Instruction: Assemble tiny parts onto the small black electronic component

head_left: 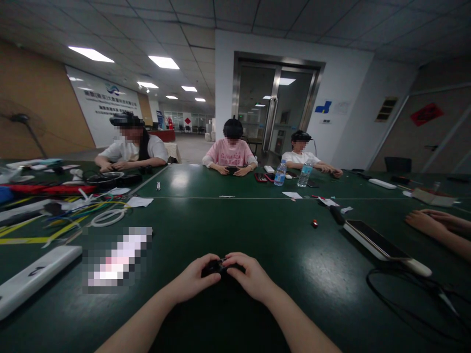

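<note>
Near the front middle of the table point(228, 230), my left hand point(195, 279) and my right hand point(252, 277) meet around a small black object point(215, 266). The fingers of both hands are curled over it, thumbs toward me. A small greyish part shows at its middle, between my fingertips. Much of the object is covered by the fingers, and I cannot make out its exact kind.
To the left lie a blurred-out bright device point(121, 257), a long white case point(37, 277) and tangled cables point(108, 217). On the right are a phone point(377, 240), a black cable point(390, 304) and another person's hands point(429, 220). Two water bottles point(280, 174) and several seated people are farther off.
</note>
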The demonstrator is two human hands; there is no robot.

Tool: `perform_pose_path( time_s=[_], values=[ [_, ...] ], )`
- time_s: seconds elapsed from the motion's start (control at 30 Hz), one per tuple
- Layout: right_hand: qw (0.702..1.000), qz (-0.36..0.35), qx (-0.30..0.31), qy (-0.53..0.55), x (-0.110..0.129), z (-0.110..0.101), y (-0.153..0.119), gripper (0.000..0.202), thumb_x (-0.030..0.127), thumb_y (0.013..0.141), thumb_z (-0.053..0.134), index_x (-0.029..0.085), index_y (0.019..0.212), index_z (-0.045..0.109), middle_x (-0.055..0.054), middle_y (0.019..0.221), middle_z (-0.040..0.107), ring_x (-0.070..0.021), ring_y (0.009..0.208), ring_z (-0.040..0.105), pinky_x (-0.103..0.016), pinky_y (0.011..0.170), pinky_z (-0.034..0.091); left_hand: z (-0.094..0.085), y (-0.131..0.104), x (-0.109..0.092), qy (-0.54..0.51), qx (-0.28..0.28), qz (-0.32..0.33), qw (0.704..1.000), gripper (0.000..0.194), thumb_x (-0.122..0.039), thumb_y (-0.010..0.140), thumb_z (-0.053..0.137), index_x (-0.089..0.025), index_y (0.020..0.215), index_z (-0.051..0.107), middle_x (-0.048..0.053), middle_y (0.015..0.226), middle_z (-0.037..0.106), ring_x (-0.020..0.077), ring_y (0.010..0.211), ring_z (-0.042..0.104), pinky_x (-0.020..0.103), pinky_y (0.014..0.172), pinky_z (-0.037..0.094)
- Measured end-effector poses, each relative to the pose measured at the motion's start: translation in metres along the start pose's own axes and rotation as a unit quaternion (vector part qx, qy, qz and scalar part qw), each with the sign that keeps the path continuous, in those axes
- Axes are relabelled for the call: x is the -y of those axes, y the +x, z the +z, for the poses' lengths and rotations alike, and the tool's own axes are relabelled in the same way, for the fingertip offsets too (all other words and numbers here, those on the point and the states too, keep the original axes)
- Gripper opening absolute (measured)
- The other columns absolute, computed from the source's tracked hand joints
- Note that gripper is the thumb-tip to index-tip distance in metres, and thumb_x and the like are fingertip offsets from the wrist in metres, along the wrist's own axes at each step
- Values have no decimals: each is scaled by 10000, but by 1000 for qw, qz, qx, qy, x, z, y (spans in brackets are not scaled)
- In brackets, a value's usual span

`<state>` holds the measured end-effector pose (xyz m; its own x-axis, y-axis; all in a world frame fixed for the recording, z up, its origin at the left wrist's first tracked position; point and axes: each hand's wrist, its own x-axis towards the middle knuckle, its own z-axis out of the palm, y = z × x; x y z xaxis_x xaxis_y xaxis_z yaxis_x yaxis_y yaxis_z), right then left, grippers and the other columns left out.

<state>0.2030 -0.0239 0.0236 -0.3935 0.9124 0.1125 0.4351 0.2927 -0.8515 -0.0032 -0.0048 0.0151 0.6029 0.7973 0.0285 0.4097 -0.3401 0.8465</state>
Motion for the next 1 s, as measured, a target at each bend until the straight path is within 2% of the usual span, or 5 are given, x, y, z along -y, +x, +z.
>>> perform_pose_path(
  time_s=[0.4, 0.63, 1.0],
  values=[
    [999, -26, -21, -24, -7, 1, 1, 272, 199, 799, 564, 290, 1053, 603, -17, 1193, 531, -176, 1136, 488, -394, 999, 372, 0, 0, -1, 7, -19, -4, 1000, 292, -340, 829, 515, -209, 1088, 491, 22, 1008, 580, 182, 930, 548, 291, 826, 432],
    [999, -17, -17, -35, -4, -2, 0, 199, 188, 791, 566, 271, 968, 607, -9, 1157, 536, -181, 1107, 499, -384, 973, 388, -1, -1, -3, -13, -16, -3, 1000, 276, -330, 825, 518, -195, 1065, 501, 29, 996, 584, 188, 919, 552, 297, 815, 430],
    [999, -34, -16, -22, -1, -2, -2, 217, 193, 799, 566, 285, 993, 595, 0, 1142, 541, -177, 1095, 505, -366, 956, 398, -1, -1, 0, -31, -14, -7, 999, 291, -350, 825, 528, -209, 1078, 498, 18, 986, 564, 186, 900, 544, 300, 798, 424]
  ],
)
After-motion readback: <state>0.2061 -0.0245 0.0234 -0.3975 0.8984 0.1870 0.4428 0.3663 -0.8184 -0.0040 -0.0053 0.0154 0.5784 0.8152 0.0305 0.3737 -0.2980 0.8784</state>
